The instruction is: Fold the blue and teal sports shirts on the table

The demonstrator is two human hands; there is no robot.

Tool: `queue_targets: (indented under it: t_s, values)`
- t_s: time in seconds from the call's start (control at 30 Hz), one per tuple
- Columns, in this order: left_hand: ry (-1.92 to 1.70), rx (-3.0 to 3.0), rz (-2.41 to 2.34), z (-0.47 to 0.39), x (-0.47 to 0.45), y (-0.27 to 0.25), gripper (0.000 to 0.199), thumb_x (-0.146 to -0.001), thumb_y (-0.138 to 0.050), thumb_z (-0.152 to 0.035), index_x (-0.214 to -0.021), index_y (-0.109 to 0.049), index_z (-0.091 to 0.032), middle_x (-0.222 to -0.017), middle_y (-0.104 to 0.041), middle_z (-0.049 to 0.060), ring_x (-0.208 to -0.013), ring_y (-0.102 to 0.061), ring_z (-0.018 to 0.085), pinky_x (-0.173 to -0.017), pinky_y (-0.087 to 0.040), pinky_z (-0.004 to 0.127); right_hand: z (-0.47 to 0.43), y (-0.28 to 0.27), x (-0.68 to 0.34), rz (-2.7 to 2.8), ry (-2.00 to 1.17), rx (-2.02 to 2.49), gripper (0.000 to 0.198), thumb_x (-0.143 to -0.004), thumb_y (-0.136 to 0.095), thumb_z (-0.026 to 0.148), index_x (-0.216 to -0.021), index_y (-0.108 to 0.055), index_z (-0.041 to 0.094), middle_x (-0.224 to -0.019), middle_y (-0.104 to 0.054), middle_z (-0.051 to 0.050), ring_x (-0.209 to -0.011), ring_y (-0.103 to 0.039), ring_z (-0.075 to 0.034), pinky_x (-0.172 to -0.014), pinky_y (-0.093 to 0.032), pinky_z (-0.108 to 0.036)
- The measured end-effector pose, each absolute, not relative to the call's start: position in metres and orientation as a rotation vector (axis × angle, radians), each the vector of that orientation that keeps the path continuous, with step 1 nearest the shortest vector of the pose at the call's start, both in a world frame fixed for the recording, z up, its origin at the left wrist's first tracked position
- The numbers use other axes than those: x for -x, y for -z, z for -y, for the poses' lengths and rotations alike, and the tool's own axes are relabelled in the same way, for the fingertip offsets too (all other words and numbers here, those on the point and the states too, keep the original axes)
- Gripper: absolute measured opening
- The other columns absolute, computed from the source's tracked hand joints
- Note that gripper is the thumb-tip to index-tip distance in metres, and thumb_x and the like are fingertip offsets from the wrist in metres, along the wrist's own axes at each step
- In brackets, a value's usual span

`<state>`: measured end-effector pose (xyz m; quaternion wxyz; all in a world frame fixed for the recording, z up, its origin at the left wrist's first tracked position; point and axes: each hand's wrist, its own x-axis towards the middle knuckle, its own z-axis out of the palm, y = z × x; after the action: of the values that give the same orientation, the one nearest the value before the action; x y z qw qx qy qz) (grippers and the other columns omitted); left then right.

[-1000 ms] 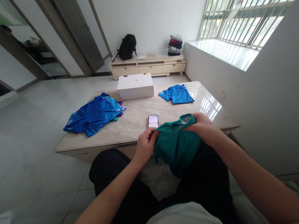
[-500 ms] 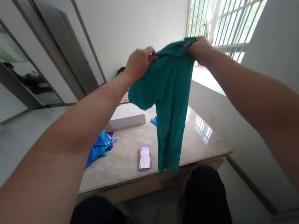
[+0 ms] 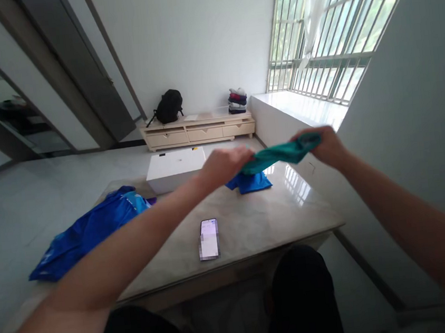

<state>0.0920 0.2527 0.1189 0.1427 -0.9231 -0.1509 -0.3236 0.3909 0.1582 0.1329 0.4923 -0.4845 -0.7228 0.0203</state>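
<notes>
A pair of green trousers (image 3: 279, 154) is stretched almost level between my two hands over the far part of the table. My left hand (image 3: 232, 161) grips one side of them, fingers closed. The opposite side is closed in my right hand (image 3: 321, 144), held slightly higher. Their legs are hidden in this view. Behind and just below them a folded blue garment (image 3: 254, 182) lies on the marble-topped table (image 3: 249, 232). A phone (image 3: 208, 239) with a lit screen rests near the front edge.
At the left of the table lies a blue plastic bag (image 3: 94, 230). A white box (image 3: 175, 169) stands at the back. Beyond is a low cabinet (image 3: 203, 132) bearing a black backpack (image 3: 169, 106) and stacked clothes (image 3: 237, 101). My knees are under the front edge.
Both hands have come down, and the right has moved outward. The trousers, hanging long before, now show as a narrow band. My view has tilted, revealing the cabinet.
</notes>
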Motion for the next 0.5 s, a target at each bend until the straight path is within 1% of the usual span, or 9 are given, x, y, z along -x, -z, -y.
queue_targets:
  t_s: [0.07, 0.1, 0.13, 0.2, 0.23, 0.3, 0.37, 0.43, 0.5]
  values:
    - [0.698, 2.732, 0.315, -0.230, -0.085, -0.040, 0.029, -0.110, -0.040, -0.031, -0.109, -0.067, -0.020, -0.084, -0.068, 0.001, -0.070, -0.066, 0.013, -0.058, -0.043, 0.021, -0.130, -0.052, -0.382, 1.699, -0.313, 1.317, 0.020, -0.080, -0.069, 0.032, -0.083, -0.082, 0.016, -0.075, -0.075, -0.004, -0.070, -0.069, -0.020, -0.066, -0.055, -0.031]
    - [0.623, 2.775, 0.306, -0.216, -0.081, -0.005, 0.028, -0.110, -0.040, -0.028, -0.108, -0.066, -0.020, -0.083, -0.067, 0.001, -0.069, -0.065, 0.013, -0.056, -0.042, 0.022, -0.116, -0.016, -0.378, 1.684, -0.433, 1.382, 0.022, -0.080, -0.067, 0.032, -0.082, -0.082, 0.016, -0.074, -0.075, -0.004, -0.068, -0.069, -0.020, -0.065, -0.054, -0.030]
    - [0.552, 2.828, 0.296, -0.203, -0.076, 0.025, 0.026, -0.109, -0.040, -0.025, -0.108, -0.065, -0.020, -0.083, -0.067, 0.001, -0.069, -0.066, 0.014, -0.055, -0.041, 0.023, -0.101, 0.015, -0.374, 1.661, -0.539, 1.433, 0.023, -0.080, -0.066, 0.032, -0.084, -0.083, 0.016, -0.078, -0.076, -0.004, -0.071, -0.070, -0.020, -0.067, -0.054, -0.030]
    - [0.432, 2.946, 0.317, -0.180, -0.066, 0.071, 0.023, -0.108, -0.042, -0.023, -0.110, -0.065, -0.021, -0.086, -0.069, 0.001, -0.071, -0.067, 0.014, -0.056, -0.041, 0.024, -0.076, 0.062, -0.368, 1.613, -0.706, 1.495, 0.023, -0.076, -0.067, 0.030, -0.087, -0.083, 0.018, -0.082, -0.078, -0.003, -0.076, -0.071, -0.022, -0.071, -0.055, -0.030]
    - [0.387, 3.005, 0.347, -0.172, -0.062, 0.086, 0.022, -0.108, -0.043, -0.024, -0.111, -0.065, -0.021, -0.088, -0.070, 0.001, -0.072, -0.068, 0.015, -0.057, -0.042, 0.024, -0.067, 0.076, -0.367, 1.596, -0.770, 1.516, 0.023, -0.075, -0.068, 0.029, -0.088, -0.084, 0.018, -0.083, -0.078, -0.003, -0.077, -0.072, -0.023, -0.072, -0.055, -0.030]
    - [0.342, 3.123, 0.428, -0.171, -0.060, 0.098, 0.022, -0.108, -0.045, -0.028, -0.113, -0.065, -0.023, -0.093, -0.073, 0.001, -0.078, -0.070, 0.015, -0.061, -0.044, 0.023, -0.061, 0.090, -0.368, 1.570, -0.844, 1.544, 0.024, -0.073, -0.069, 0.027, -0.089, -0.084, 0.018, -0.083, -0.078, -0.003, -0.078, -0.072, -0.023, -0.073, -0.054, -0.030]
    - [0.375, 3.215, 0.544, -0.189, -0.066, 0.092, 0.024, -0.108, -0.045, -0.032, -0.116, -0.067, -0.025, -0.104, -0.075, 0.002, -0.088, -0.072, 0.017, -0.069, -0.048, 0.023, -0.074, 0.088, -0.372, 1.536, -0.836, 1.555, 0.024, -0.073, -0.068, 0.027, -0.090, -0.083, 0.018, -0.084, -0.078, -0.003, -0.081, -0.072, -0.023, -0.075, -0.054, -0.029]
    - [0.429, 3.245, 0.750, -0.226, -0.080, 0.077, 0.026, -0.107, -0.048, -0.038, -0.119, -0.068, -0.028, -0.113, -0.076, 0.002, -0.099, -0.072, 0.020, -0.078, -0.050, 0.025, -0.108, 0.078, -0.379, 1.453, -0.785, 1.593, 0.026, -0.071, -0.070, 0.026, -0.091, -0.083, 0.018, -0.087, -0.079, -0.004, -0.086, -0.072, -0.023, -0.079, -0.055, -0.029]
    - [0.420, 3.200, 1.037, -0.275, -0.102, 0.061, 0.028, -0.105, -0.051, -0.044, -0.118, -0.071, -0.031, -0.115, -0.076, 0.001, -0.106, -0.071, 0.022, -0.084, -0.050, 0.027, -0.159, 0.068, -0.386, 1.351, -0.747, 1.669, 0.029, -0.069, -0.072, 0.026, -0.095, -0.082, 0.017, -0.090, -0.079, -0.004, -0.089, -0.072, -0.023, -0.080, -0.055, -0.028]
